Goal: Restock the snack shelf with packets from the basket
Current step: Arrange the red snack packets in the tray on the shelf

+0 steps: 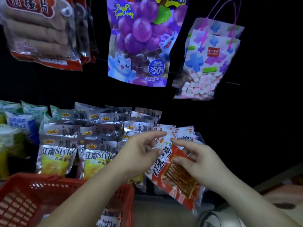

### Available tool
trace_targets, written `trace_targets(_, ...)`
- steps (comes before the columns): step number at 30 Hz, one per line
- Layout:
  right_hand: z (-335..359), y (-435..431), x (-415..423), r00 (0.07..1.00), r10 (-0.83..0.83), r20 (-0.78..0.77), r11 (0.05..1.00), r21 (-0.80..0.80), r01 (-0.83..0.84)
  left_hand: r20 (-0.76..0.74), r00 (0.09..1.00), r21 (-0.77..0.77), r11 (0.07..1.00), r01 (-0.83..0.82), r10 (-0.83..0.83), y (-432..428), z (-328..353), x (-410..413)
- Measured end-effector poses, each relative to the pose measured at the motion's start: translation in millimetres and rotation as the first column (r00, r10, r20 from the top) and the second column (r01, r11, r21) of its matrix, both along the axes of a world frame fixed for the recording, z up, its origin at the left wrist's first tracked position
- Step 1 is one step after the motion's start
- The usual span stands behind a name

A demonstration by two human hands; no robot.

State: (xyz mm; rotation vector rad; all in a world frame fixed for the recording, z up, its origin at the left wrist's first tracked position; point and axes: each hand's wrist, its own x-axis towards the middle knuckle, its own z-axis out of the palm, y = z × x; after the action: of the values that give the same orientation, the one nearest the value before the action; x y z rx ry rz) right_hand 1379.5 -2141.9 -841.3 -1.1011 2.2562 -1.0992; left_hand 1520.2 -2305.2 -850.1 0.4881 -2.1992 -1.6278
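Note:
A red-and-white strip-snack packet (165, 163) leans at the front of a row of like packets (185, 134) on the shelf's right end. My right hand (198, 161) grips it from the right, thumb on its clear window. My left hand (142, 151) reaches in from the left with loosely spread fingers, its thumb and fingertips touching the packet's upper left part. The red plastic basket (24, 189) sits at lower left, below my left forearm, with a few packets (109, 221) showing in its near corner.
Silver and yellow chip packets (59, 154) fill the shelf left of my hands, with blue and green bags (19, 118) further left. Above hang a purple grape jelly bag (139, 40), a marshmallow bag (208, 63) and brown sausage-like packs (41, 30). The right side is dark.

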Motion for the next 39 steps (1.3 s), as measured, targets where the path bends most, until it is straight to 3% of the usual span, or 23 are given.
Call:
trace_targets(2, -0.2, 0.2, -5.1, 0.999, -0.007, -0.035, 0.998, 0.066, 0.01, 0.008, 0.999, -0.001, 0.999, 0.034, -0.034, -2.1, -1.5, -2.2)
trace_targets(6, 2.4, 0.3, -14.3, 1.0, -0.03, -0.009, 0.998, 0.048, 0.03, 0.136, 0.985, -0.115, 0.986, 0.124, -0.108, -6.9, -4.7, -3.9)
trace_targets(10, 4.9, -0.6, -9.7, 0.985, 0.056, -0.164, 0.997, 0.058, -0.047, 0.147, 0.987, -0.282, 0.953, 0.111, -0.071, -2.8, -2.2, -8.6)
trace_targets(12, 4.0, -1.7, -7.8, 0.988, 0.054, -0.147, 0.998, 0.035, -0.049, 0.091, 0.996, -0.234, 0.972, 0.033, -0.012, -3.4, -7.0, -11.3)
trace_targets(16, 3.4, -3.1, -1.1, 0.994, 0.102, 0.03, 0.995, -0.006, -0.101, 0.031, 0.997, -0.068, 0.996, -0.066, 0.069, -4.8, -7.7, -8.4)
trace_targets(20, -2.0, -2.9, -10.2, 0.997, -0.059, 0.049, 0.981, -0.181, 0.067, 0.118, 0.992, -0.022, 0.999, -0.032, 0.034, -10.0, -6.9, -4.5)
trace_targets(23, -3.1, -1.6, -14.2, 0.976, -0.071, 0.208, 0.975, -0.19, 0.111, 0.016, 0.993, 0.128, 0.985, -0.114, 0.113, -6.1, -8.2, -2.9)
trace_targets(26, -5.2, -1.0, -11.4, 0.967, -0.062, 0.248, 0.978, -0.18, 0.108, -0.087, 0.986, 0.176, 0.976, -0.125, 0.141, 2.5, -8.1, -3.8)
trace_targets(29, -8.0, -4.0, -7.8, 0.951, -0.111, 0.288, 0.962, -0.208, 0.175, -0.089, 0.97, 0.242, 0.95, -0.199, 0.226, 9.4, -10.9, -10.6)
trace_targets(33, -3.3, -6.9, -3.1, 0.902, -0.182, 0.392, 0.906, -0.289, 0.309, -0.073, 0.994, 0.404, 0.914, -0.046, 0.083, 36.9, -15.2, -15.3)
trace_targets(37, -3.9, -4.8, -8.1, 0.884, -0.105, 0.456, 0.957, -0.194, 0.214, -0.1, 0.952, 0.482, 0.851, -0.209, 0.291, 42.3, -20.8, -20.1)
trace_targets(39, -7.6, -4.0, -9.7, 0.892, -0.14, 0.429, 0.964, -0.148, 0.222, -0.091, 0.947, 0.555, 0.805, -0.209, 0.309, 38.6, -22.3, -19.8)
